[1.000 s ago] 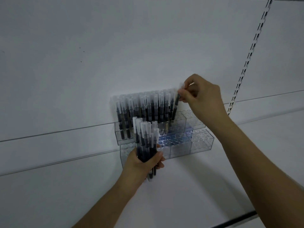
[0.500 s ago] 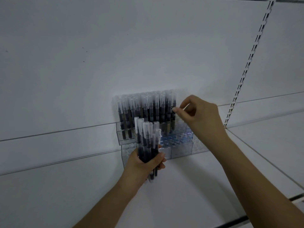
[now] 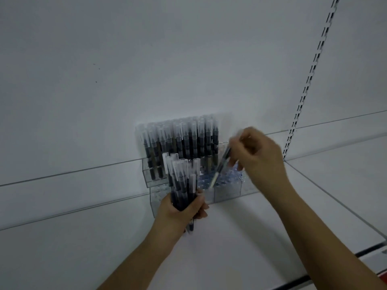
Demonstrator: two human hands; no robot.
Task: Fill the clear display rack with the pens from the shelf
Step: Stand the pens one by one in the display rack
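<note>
Obs.: clear display rack [image 3: 228, 190] sits on the white shelf [image 3: 314, 185] against the back panel, stepped in tiers. Its rear tier, at 12 o'clock from my left hand, is packed with upright capped pens [image 3: 184, 141]. The front-tier holes at 3 o'clock of the bundle look unfilled, though glare makes them hard to count.

Left hand [image 3: 184, 208]: fingers wrapped round a bundle of pens [image 3: 182, 181], caps up, held just in front of the rack's left end. Forearm rises from 7 o'clock.

Right hand [image 3: 257, 151]: fingers curled, pinching a single pen [image 3: 222, 164] near its upper end. The pen is tilted, lower tip toward 7 o'clock, over the front-tier holes. Motion blur means I cannot tell if the tip has entered a hole. Forearm comes in from 5 o'clock, wrist bent down.

Handling, my judgement: pens are light, stiff and smooth-barrelled, so likely to slip in a loose bundle. Best to pinch one high on the barrel below the cap, so the tip is free to find its hole. The acrylic rack is rigid but probably light; a skewed push could shift it.
</note>
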